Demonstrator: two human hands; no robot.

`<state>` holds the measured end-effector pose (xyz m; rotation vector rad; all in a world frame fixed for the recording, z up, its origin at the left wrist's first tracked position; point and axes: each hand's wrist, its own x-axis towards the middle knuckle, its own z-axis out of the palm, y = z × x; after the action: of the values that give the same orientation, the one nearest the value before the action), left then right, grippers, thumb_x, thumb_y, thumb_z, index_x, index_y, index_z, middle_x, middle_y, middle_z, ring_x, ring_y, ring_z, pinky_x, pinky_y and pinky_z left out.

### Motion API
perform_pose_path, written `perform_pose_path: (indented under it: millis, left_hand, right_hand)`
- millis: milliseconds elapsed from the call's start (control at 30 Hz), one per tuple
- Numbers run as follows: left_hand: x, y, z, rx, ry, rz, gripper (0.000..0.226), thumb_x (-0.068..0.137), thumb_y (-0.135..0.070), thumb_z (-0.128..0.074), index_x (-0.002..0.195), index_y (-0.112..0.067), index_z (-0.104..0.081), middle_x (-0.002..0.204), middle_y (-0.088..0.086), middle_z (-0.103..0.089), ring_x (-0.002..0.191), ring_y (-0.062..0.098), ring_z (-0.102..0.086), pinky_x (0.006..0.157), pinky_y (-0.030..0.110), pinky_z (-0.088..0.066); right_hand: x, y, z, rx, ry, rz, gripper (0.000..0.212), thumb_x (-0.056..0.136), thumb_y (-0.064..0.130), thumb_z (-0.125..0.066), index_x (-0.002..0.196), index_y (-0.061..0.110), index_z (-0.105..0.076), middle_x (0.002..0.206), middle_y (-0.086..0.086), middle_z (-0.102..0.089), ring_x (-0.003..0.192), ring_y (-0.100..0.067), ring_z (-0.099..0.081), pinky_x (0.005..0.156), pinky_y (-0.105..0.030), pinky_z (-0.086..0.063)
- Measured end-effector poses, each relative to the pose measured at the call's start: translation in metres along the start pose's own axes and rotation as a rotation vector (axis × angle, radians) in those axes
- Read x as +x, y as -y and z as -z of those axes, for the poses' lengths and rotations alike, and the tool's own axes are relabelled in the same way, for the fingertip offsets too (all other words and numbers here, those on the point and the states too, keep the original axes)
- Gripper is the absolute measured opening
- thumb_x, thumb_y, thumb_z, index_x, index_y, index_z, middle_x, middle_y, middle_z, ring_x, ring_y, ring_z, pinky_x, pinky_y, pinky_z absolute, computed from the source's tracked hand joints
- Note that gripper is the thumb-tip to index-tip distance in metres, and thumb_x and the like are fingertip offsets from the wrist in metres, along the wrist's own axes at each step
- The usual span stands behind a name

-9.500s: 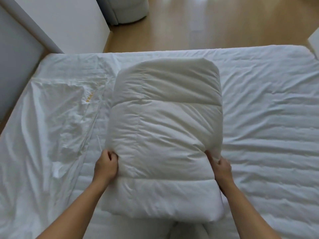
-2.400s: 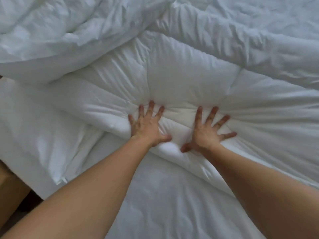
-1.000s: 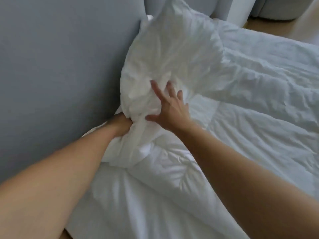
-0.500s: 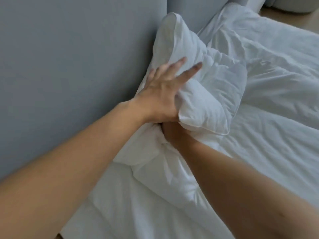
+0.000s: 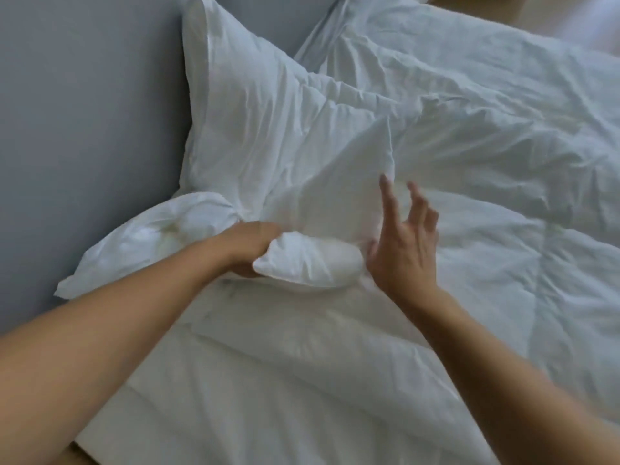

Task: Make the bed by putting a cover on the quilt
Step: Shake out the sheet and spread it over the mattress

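A thick white quilt (image 5: 486,263) lies spread over the bed, and its near-left corner (image 5: 308,263) is bunched into a puffy wad. The thin, crumpled white cover (image 5: 268,129) rises over that corner against the grey headboard and runs off across the bed to the right. My left hand (image 5: 248,250) is closed around the bunched quilt corner from the left, its fingers partly hidden in the fabric. My right hand (image 5: 402,243) hovers just right of the corner with fingers spread, holding nothing.
A grey padded headboard (image 5: 84,129) fills the left side, close to the bunched corner. The white bed sheet (image 5: 235,414) shows in the foreground. A strip of wooden floor (image 5: 479,5) appears at the top right, beyond the bed.
My left hand has dropped from on top of the raised fabric and now grips the bunched corner low down. My right hand has let go and come out, open.
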<state>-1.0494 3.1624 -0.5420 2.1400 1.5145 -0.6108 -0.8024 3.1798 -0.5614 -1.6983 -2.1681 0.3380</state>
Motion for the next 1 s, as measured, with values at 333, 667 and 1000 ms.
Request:
perform_pose_path:
  millis: [333, 667, 1000]
  left_hand:
    - [-0.085, -0.054, -0.029, -0.298, 0.539, 0.134, 0.032, 0.082, -0.019, -0.069, 0.113, -0.017, -0.063, 0.112, 0.005, -0.069, 0.101, 0.024, -0.064, 0.081, 0.028, -0.052]
    - [-0.022, -0.186, 0.002, -0.269, 0.396, 0.025, 0.128, 0.066, -0.047, -0.086, 0.158, -0.038, 0.002, 0.165, 0.004, -0.009, 0.149, 0.031, -0.017, 0.117, 0.045, -0.028]
    - [-0.039, -0.17, -0.06, -0.444, 0.109, 0.125, 0.066, 0.073, -0.015, -0.05, 0.132, -0.042, -0.061, 0.132, -0.005, -0.066, 0.123, 0.023, -0.056, 0.103, 0.037, -0.045]
  right_hand:
    - [0.019, 0.018, 0.034, -0.531, 0.409, 0.458, 0.016, 0.088, 0.019, -0.056, 0.092, 0.018, -0.071, 0.124, -0.011, -0.058, 0.12, -0.035, -0.052, 0.112, -0.053, -0.029]
    - [-0.155, 0.005, 0.041, 0.009, 1.038, 0.084, 0.029, 0.087, 0.042, -0.064, 0.11, 0.024, -0.063, 0.114, -0.005, -0.067, 0.107, -0.03, -0.064, 0.075, -0.032, -0.043]
    - [-0.029, -0.185, 0.133, -0.537, 0.641, -0.189, 0.12, 0.05, 0.104, -0.046, 0.145, 0.032, -0.037, 0.15, -0.01, -0.047, 0.14, -0.032, -0.04, 0.114, -0.057, -0.023]
